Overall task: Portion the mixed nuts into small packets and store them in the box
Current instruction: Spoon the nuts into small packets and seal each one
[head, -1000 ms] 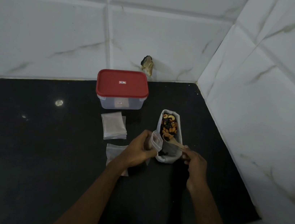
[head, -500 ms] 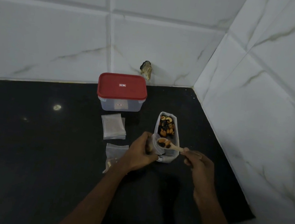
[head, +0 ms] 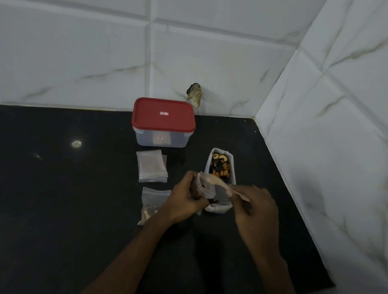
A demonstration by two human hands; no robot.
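At nut bag [head: 218,207] | left hand [head: 188,200] grips packet [head: 205,188] | right hand [head: 254,207] pinches spoon [head: 219,184], pointing left

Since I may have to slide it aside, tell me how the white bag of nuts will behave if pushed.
Likely soft rather than stiff: the white bag has creased, folded walls. It is probably tippy, since it seems to stand narrow with an open top, so nuts could spill. Its filling should give it some weight.
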